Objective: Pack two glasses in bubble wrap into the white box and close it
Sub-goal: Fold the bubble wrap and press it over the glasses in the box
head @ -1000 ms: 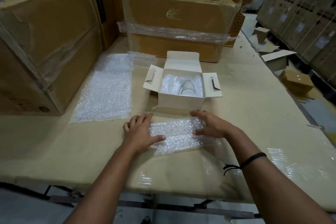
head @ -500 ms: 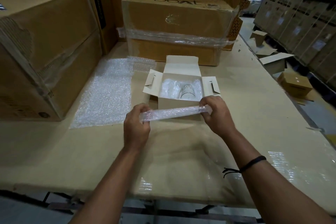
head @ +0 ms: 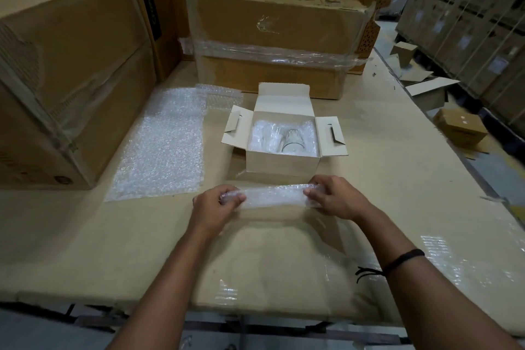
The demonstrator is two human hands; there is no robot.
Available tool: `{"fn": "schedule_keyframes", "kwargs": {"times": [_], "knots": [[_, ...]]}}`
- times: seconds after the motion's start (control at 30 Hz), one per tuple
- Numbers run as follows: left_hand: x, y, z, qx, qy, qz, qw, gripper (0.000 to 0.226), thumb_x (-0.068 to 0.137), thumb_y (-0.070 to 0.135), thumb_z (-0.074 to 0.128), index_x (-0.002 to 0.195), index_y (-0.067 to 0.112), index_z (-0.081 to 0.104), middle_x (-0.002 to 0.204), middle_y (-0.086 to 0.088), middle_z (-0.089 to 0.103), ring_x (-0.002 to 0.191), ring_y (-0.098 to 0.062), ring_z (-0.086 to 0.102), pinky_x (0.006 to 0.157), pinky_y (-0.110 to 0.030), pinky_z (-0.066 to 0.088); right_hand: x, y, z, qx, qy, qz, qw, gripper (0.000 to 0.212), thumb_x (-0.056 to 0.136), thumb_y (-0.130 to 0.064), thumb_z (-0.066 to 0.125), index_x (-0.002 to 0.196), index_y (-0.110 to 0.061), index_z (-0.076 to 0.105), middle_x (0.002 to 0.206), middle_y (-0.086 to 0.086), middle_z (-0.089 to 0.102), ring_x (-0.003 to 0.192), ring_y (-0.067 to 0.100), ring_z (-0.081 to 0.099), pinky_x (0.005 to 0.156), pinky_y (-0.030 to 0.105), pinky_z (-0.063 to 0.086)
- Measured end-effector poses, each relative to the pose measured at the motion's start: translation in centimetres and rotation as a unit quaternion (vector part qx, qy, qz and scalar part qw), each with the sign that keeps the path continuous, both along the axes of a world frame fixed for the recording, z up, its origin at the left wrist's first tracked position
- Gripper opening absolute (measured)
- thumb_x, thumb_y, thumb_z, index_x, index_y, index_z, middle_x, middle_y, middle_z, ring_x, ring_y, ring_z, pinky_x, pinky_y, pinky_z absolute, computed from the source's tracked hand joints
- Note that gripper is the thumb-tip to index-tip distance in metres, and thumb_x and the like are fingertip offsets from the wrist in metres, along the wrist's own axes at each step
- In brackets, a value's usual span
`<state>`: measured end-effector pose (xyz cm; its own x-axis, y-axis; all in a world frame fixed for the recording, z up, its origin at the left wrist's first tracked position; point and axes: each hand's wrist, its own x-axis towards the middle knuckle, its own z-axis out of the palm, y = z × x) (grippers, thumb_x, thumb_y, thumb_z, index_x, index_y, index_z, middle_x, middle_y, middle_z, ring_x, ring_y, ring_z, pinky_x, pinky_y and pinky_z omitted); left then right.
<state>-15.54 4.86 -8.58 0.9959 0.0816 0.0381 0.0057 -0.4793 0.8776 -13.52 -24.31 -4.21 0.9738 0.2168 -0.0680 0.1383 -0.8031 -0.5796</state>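
The white box stands open on the table, its lid and both side flaps spread out. Inside lie bubble-wrapped glasses and the rim of a clear glass shows among the wrap. Just in front of the box I hold a folded strip of bubble wrap stretched between both hands. My left hand grips its left end and my right hand grips its right end.
A large sheet of bubble wrap lies flat left of the box. Big cardboard cartons stand at the left and behind the box. Small boxes sit on the floor past the table's right edge.
The bubble wrap piece lay flat under both hands a second ago. I picked it up folded into a strip and now hold it a little lower, in front of the box.
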Motion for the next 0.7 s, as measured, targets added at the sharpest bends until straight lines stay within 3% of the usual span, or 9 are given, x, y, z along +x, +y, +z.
{"fn": "schedule_keyframes", "kwargs": {"times": [0.07,0.1,0.23,0.33,0.47,0.57,0.7], "knots": [[0.6,-0.4,0.3,-0.005,0.000,0.034,0.999,0.025,0.078,0.052,0.070,0.081,0.028,0.070,0.064,0.011,0.065,0.067,-0.011,0.063,0.065,-0.030,0.050,0.4,0.6,-0.1,-0.009,-0.008,-0.006,1.000,0.022,0.096,-0.038,0.056,0.080,-0.022,0.058,0.071,-0.005,0.060,0.068,0.014,0.053,0.059,0.026,0.038],[1.0,-0.7,0.4,0.020,-0.007,0.050,0.999,0.021,0.081,0.048,0.070,0.082,0.027,0.069,0.061,0.011,0.062,0.066,-0.013,0.062,0.065,-0.029,0.048,0.6,1.0,-0.3,-0.027,-0.016,-0.010,0.999,0.021,0.096,-0.037,0.056,0.084,-0.020,0.060,0.077,-0.001,0.063,0.074,0.019,0.056,0.063,0.029,0.041],[2.1,-1.6,0.5,0.127,-0.019,0.093,0.987,0.012,0.085,0.038,0.066,0.094,0.030,0.064,0.070,0.006,0.059,0.080,-0.023,0.060,0.089,-0.037,0.043,0.9,2.3,-1.9,-0.102,-0.037,-0.049,0.993,0.021,0.093,-0.041,0.055,0.098,-0.022,0.063,0.094,0.003,0.067,0.091,0.027,0.060,0.067,0.032,0.042],[2.7,-1.7,0.7,0.218,-0.006,0.099,0.971,0.021,0.087,0.041,0.060,0.104,0.030,0.060,0.082,0.001,0.065,0.089,-0.025,0.060,0.088,-0.035,0.033,1.0,2.3,-3.0,-0.119,-0.039,-0.065,0.990,0.022,0.092,-0.046,0.054,0.099,-0.026,0.060,0.096,0.000,0.068,0.095,0.027,0.061,0.068,0.033,0.044],[3.1,-1.7,0.8,0.291,0.004,0.079,0.953,0.029,0.087,0.044,0.059,0.109,0.027,0.054,0.095,-0.002,0.068,0.091,-0.027,0.062,0.083,-0.036,0.042,0.9,2.4,-3.4,-0.129,-0.033,-0.084,0.988,0.027,0.090,-0.047,0.055,0.110,-0.030,0.053,0.103,-0.002,0.064,0.098,0.025,0.059,0.069,0.032,0.042],[3.2,-1.6,0.3,0.270,-0.045,0.067,0.960,0.025,0.084,0.037,0.067,0.099,0.023,0.054,0.100,0.000,0.054,0.082,-0.028,0.059,0.071,-0.035,0.045,0.8,2.6,-3.5,-0.102,-0.057,-0.085,0.989,0.031,0.088,-0.043,0.059,0.115,-0.032,0.049,0.115,-0.006,0.050,0.097,0.021,0.057,0.072,0.032,0.045],[3.4,-0.9,-0.3,0.254,-0.106,-0.037,0.961,0.017,0.080,0.024,0.071,0.074,0.023,0.055,0.079,0.006,0.053,0.076,-0.023,0.053,0.068,-0.033,0.037,0.5,2.8,-4.2,-0.093,-0.107,-0.057,0.988,0.011,0.089,-0.034,0.062,0.099,-0.030,0.063,0.110,-0.007,0.050,0.093,0.018,0.057,0.068,0.032,0.048]]}}
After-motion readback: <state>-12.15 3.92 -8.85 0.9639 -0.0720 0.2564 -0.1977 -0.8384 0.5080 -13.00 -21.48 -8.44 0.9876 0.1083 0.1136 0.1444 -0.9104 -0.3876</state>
